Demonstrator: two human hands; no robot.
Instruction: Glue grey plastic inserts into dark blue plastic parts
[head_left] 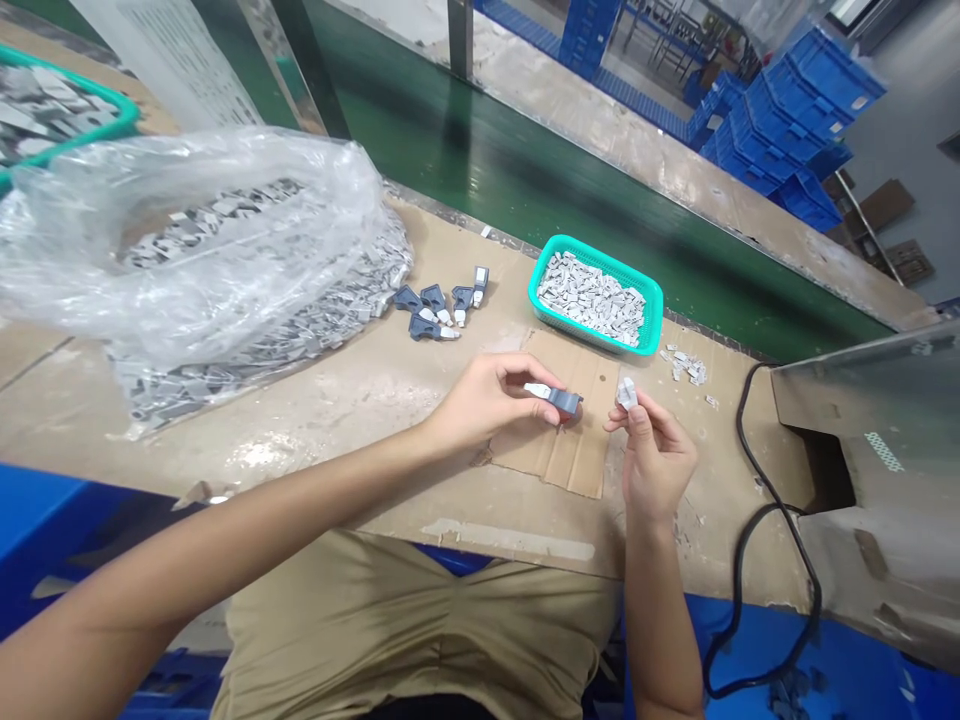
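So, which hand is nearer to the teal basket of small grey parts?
The right hand. It is just below the teal basket, holding a small grey part. The left hand is further left, holding a dark clip.

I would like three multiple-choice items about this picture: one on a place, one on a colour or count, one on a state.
1. Where is the teal basket?
A. on the person's lap
B. on the table, beyond the hands
C. inside the plastic bag

2. What colour are the stacked crates at top right?
A. blue
B. red
C. yellow

3. What is the left hand doing?
A. lying flat and empty
B. gripping the cable
C. holding a dark grey part

Key: 1 B, the basket stands on the table past both hands. 2 A, all crates are blue. 3 C, its fingers pinch the part, while the right hand holds a small pale piece.
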